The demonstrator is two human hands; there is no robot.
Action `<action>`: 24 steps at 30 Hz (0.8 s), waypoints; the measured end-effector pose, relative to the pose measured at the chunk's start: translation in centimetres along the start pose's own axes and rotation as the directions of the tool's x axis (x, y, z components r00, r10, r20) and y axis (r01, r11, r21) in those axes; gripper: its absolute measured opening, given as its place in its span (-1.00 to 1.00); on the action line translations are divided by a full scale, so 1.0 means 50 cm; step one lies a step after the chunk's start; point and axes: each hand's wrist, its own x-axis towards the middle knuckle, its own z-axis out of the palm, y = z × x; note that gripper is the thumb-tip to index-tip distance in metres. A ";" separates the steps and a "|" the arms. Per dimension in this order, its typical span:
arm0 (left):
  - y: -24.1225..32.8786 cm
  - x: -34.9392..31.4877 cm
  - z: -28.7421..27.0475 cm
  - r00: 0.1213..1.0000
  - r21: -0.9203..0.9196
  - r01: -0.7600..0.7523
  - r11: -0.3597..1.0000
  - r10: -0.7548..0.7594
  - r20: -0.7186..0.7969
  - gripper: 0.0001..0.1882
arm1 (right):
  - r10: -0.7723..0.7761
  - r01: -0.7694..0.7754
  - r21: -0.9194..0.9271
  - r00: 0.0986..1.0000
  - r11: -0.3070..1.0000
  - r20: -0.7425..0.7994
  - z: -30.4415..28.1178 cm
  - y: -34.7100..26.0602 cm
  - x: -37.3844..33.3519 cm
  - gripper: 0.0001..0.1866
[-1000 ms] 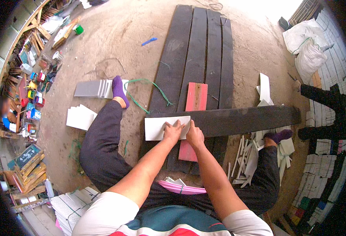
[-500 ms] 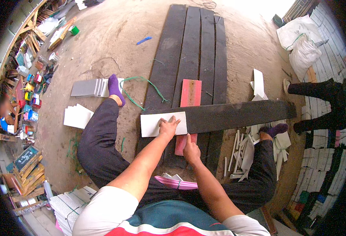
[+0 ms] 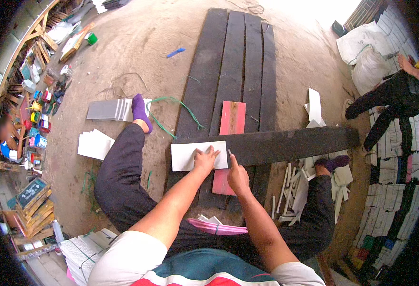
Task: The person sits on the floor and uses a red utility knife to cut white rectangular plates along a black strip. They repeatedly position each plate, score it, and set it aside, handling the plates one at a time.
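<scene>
A white rectangular sheet [image 3: 183,157] lies on the left end of a black board [image 3: 290,146] set crosswise. My left hand [image 3: 205,161] presses on the sheet, with its fingers spread. Close to the sheet's right edge, my right hand [image 3: 238,178] is closed around a thin blade-like tool [image 3: 229,152], with the index finger stretched along it. Only the tool's pale tip shows; my fingers hide the rest. Under the crosswise board runs a pink-red board [image 3: 226,183] with a bare wooden strip.
Long black planks [image 3: 228,57] lie lengthwise beneath. White offcuts [image 3: 290,190] are by my right foot, grey sheets [image 3: 105,110] by my left. Pink sheets [image 3: 219,226] rest near my lap. A person in black trousers [image 3: 385,102] stands at right; another person [image 3: 9,136] is at far left.
My right hand has moved away from me along the sheet's right edge, and the tool tip has come into sight. My left hand stays on the sheet. The person at right has shifted their legs.
</scene>
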 end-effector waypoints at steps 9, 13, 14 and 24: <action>0.003 0.022 0.062 0.990 0.018 0.044 0.999 -0.041 -0.136 -0.01 | -0.012 0.011 -0.028 0.998 1.000 -0.056 0.024 -0.037 0.169 -0.31; 0.004 0.016 0.054 0.988 -0.014 0.079 0.997 -0.080 -0.129 -0.08 | 0.011 -0.011 -0.030 1.000 0.999 0.012 0.030 -0.037 0.181 -0.31; 0.003 0.015 0.049 0.990 -0.030 0.088 0.996 -0.090 -0.108 -0.08 | 0.018 -0.018 -0.023 1.000 1.000 0.025 0.029 -0.040 0.181 -0.32; 0.002 0.014 0.038 0.993 -0.101 0.115 0.988 -0.119 -0.029 -0.13 | -0.043 0.043 -0.044 0.999 0.998 0.001 0.048 -0.042 0.183 -0.30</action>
